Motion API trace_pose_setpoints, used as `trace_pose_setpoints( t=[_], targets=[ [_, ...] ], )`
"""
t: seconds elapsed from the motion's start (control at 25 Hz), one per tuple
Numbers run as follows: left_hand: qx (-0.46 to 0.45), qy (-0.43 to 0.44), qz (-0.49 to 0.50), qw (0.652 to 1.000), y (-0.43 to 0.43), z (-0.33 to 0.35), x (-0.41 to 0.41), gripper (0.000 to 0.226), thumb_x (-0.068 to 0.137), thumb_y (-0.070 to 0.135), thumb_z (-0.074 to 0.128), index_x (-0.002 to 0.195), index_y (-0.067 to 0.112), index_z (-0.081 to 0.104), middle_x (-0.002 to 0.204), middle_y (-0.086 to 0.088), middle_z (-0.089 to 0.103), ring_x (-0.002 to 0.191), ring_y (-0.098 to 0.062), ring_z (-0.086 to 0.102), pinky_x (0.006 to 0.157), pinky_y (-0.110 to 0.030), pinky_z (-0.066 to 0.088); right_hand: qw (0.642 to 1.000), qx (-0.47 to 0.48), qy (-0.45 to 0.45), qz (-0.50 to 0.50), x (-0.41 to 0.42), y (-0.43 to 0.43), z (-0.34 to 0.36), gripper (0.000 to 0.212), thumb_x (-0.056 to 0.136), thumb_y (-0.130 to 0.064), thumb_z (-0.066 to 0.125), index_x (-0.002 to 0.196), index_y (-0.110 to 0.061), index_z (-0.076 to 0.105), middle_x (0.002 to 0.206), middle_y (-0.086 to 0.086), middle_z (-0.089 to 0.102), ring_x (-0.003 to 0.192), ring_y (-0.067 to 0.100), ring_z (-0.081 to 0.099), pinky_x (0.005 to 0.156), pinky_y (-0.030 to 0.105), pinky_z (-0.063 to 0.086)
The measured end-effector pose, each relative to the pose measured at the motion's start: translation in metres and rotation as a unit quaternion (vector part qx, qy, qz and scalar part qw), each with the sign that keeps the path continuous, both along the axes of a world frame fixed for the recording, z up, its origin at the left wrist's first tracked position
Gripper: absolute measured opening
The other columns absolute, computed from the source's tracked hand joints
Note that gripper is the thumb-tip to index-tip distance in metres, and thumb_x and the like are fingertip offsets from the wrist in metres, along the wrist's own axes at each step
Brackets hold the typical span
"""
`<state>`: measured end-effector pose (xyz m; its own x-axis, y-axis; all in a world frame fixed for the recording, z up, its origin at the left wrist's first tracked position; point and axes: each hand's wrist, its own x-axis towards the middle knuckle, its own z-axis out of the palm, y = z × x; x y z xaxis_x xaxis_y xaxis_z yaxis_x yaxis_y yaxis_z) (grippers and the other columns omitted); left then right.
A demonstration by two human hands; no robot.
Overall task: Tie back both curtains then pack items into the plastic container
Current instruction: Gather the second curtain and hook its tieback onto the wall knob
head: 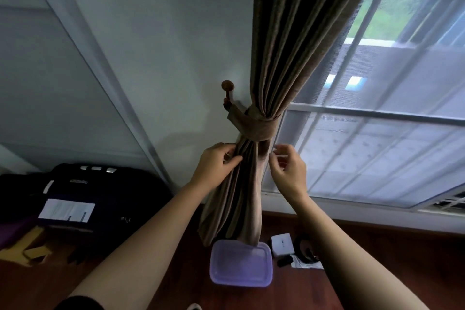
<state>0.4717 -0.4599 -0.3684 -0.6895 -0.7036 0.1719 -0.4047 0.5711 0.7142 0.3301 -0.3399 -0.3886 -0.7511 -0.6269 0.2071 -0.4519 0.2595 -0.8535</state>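
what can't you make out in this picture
Head view only:
- Second curtain: outside the frame, so tied or not is unknown.
- Container: cloudy plastic and the curtain hem hide its contents.
- Right hand: fingertips blurred; whether it pinches the curtain is unclear.
- Dark bits beside the white box: too small, partly behind the right forearm.
- Label on the dark bag: too blurred to read.

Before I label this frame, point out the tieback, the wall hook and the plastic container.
tieback [254, 126], head view, middle of band
wall hook [227, 86], head view, round knob
plastic container [241, 282], head view, near rim
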Motion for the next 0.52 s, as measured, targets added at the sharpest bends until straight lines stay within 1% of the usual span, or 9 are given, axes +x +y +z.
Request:
trace_pose_setpoints(
  t=[0.08,0.12,0.16,0.24,0.32,0.36,0.44,0.48,0.52],
  targets=[
    [-0.010,-0.025,-0.004,1.000,0.002,0.001,-0.006,0.025,0.085,0.023,0.066,0.103,0.005,0.069,0.093,-0.011,0.070,0.080,-0.021,0.065,0.075,-0.028,0.051,0.997,0.015,0.040,0.067,0.004,0.004,0.003,0.018,0.085,-0.023,0.066,0.099,-0.013,0.063,0.093,0.001,0.067,0.077,0.010,0.066,0.071,0.024,0.054],
    [-0.011,-0.040,-0.006,0.999,0.002,0.003,-0.009,0.023,0.086,0.023,0.065,0.098,0.004,0.069,0.090,-0.012,0.070,0.080,-0.023,0.065,0.071,-0.027,0.048,0.994,0.035,0.064,0.083,0.004,0.002,0.007,0.020,0.084,-0.029,0.067,0.096,-0.013,0.064,0.090,0.002,0.068,0.077,0.011,0.067,0.070,0.026,0.054],
    [-0.011,-0.053,-0.008,0.999,0.002,0.006,-0.013,0.022,0.086,0.022,0.064,0.094,0.002,0.069,0.088,-0.013,0.071,0.079,-0.024,0.065,0.069,-0.027,0.046,0.990,0.056,0.096,0.090,0.003,-0.003,0.009,0.022,0.083,-0.033,0.067,0.091,-0.013,0.065,0.087,0.003,0.070,0.076,0.016,0.068,0.069,0.031,0.053],
    [-0.014,-0.071,-0.013,0.997,-0.001,0.010,-0.018,0.023,0.086,0.022,0.064,0.092,0.001,0.069,0.088,-0.015,0.071,0.080,-0.027,0.066,0.070,-0.029,0.046,0.976,0.110,0.162,0.095,0.001,-0.012,0.014,0.027,0.085,-0.037,0.062,0.085,-0.011,0.066,0.081,0.008,0.070,0.074,0.028,0.067,0.063,0.037,0.052],
    [-0.031,-0.087,-0.017,0.996,-0.002,0.010,-0.019,0.021,0.087,0.021,0.063,0.091,0.001,0.069,0.088,-0.016,0.071,0.082,-0.029,0.065,0.070,-0.029,0.044,0.967,0.143,0.197,0.082,0.001,-0.014,0.016,0.027,0.088,-0.034,0.057,0.083,-0.009,0.065,0.080,0.014,0.069,0.072,0.038,0.063,0.060,0.040,0.049],
    [-0.047,-0.094,-0.020,0.994,-0.002,0.008,-0.020,0.020,0.087,0.019,0.062,0.090,0.000,0.068,0.088,-0.017,0.071,0.083,-0.031,0.065,0.068,-0.029,0.041,0.965,0.153,0.203,0.066,0.001,-0.012,0.016,0.026,0.089,-0.032,0.056,0.083,-0.007,0.063,0.080,0.017,0.067,0.072,0.041,0.061,0.058,0.039,0.046],
    [-0.073,-0.107,-0.028,0.991,0.002,0.006,-0.023,0.020,0.088,0.016,0.060,0.086,-0.003,0.066,0.086,-0.020,0.069,0.082,-0.034,0.064,0.066,-0.029,0.036,0.964,0.168,0.204,0.031,-0.004,-0.008,0.017,0.024,0.088,-0.026,0.058,0.084,-0.004,0.061,0.080,0.021,0.066,0.073,0.043,0.059,0.057,0.036,0.035],
    [-0.079,-0.114,-0.032,0.990,0.004,0.006,-0.025,0.020,0.088,0.015,0.059,0.086,-0.004,0.065,0.087,-0.021,0.069,0.083,-0.034,0.063,0.066,-0.029,0.035,0.964,0.173,0.199,0.026,-0.009,-0.007,0.016,0.022,0.087,-0.024,0.059,0.085,-0.003,0.062,0.080,0.022,0.066,0.074,0.043,0.059,0.058,0.035,0.033],
    [-0.079,-0.121,-0.037,0.989,0.005,0.007,-0.026,0.020,0.088,0.015,0.059,0.086,-0.004,0.065,0.087,-0.022,0.069,0.083,-0.034,0.063,0.066,-0.029,0.035,0.967,0.173,0.185,0.037,-0.013,-0.005,0.016,0.020,0.086,-0.022,0.061,0.086,-0.002,0.062,0.080,0.022,0.066,0.075,0.042,0.060,0.058,0.034,0.033]
  ],
)
